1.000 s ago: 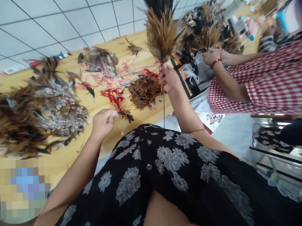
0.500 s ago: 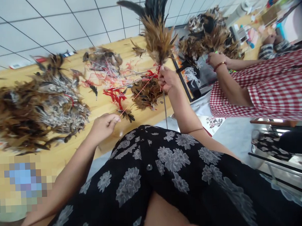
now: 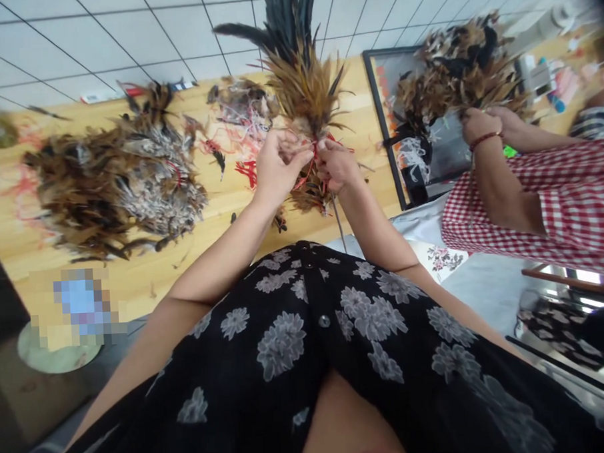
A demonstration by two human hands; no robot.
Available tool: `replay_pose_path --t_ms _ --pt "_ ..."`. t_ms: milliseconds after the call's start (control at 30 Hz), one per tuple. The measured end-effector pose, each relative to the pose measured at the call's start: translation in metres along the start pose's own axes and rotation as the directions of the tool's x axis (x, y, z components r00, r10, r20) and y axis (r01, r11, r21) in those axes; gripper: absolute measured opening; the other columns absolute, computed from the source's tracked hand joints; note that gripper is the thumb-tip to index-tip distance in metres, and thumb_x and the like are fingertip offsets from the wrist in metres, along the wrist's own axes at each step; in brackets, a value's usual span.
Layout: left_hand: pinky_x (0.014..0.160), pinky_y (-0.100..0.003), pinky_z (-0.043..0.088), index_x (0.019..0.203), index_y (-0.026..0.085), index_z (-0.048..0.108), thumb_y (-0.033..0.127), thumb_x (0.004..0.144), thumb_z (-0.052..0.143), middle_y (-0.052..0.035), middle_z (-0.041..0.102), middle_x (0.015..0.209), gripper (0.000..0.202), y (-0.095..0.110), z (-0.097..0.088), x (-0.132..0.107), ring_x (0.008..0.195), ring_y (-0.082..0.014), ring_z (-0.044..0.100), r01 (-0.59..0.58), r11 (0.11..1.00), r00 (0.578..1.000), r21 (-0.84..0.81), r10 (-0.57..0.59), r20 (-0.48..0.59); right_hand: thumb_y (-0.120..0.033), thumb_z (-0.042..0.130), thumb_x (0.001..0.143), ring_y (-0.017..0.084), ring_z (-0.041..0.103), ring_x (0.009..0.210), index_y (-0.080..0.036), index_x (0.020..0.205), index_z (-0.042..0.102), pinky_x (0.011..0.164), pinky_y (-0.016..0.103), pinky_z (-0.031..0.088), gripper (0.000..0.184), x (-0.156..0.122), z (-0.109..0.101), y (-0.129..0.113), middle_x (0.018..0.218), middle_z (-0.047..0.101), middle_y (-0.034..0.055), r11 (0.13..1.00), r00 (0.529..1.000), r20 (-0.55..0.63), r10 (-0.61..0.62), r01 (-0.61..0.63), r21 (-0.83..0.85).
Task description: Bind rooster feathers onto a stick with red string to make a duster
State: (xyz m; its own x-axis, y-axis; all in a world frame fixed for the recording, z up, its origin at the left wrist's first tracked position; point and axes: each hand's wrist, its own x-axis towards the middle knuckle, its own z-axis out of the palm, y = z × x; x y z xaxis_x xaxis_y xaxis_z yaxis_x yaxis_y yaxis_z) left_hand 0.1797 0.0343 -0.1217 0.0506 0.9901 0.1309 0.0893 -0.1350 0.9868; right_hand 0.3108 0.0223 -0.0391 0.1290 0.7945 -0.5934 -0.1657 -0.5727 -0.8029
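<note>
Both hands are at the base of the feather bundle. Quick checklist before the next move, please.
1. Grip: right hand closed on the base of the feather bundle: ok.
2. Pinch: left hand closed on the red string at that base: ok.
3. String tight all round the stems: cannot tell, fingers cover it.
4. Bundle upright, lifted off the table: ok.
5. The thin rod hangs free below the right hand: ok.
6. The co-worker's hand is well apart from the bundle: ok.

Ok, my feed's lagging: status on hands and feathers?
Left hand and right hand both pinch feather bundle at red string. Feather pile lies apart, leftward.
</note>
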Motion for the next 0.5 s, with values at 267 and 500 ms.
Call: replay_pose_path --t_ms 267,500 --pt "0.080 -0.035 0.061 0.104 0.026 0.056 0.067 0.097 0.080 -0.0034 0.071 0.096 0.048 -0.019 -0.007 -0.006 0.090 -0.0215 0.075 0.106 0.986 0.993 -0.129 -0.112 -0.036 -0.021 0.044 0.115 0.005 0.018 0.047 -0.022 0.080 0.044 0.045 0.018 0.011 0.035 -0.005 0.015 0.009 0.059 0.033 -0.0097 0.996 0.995 0.041 0.088 -0.088 -0.020" --pt "0.068 -0.029 0.055 0.101 0.025 0.057 0.061 0.093 0.084 -0.0007 0.070 0.096 0.046 -0.030 -0.022 -0.003 0.076 -0.0138 0.068 0.152 0.942 0.977 -0.298 -0.188 -0.095 -0.022 0.043 0.115 0.005 0.015 0.048 -0.022 0.083 0.049 0.044 0.018 0.010 0.032 -0.002 0.018 0.006 0.060 0.032 -0.0095 0.994 0.993 0.046 0.109 -0.107 -0.038"
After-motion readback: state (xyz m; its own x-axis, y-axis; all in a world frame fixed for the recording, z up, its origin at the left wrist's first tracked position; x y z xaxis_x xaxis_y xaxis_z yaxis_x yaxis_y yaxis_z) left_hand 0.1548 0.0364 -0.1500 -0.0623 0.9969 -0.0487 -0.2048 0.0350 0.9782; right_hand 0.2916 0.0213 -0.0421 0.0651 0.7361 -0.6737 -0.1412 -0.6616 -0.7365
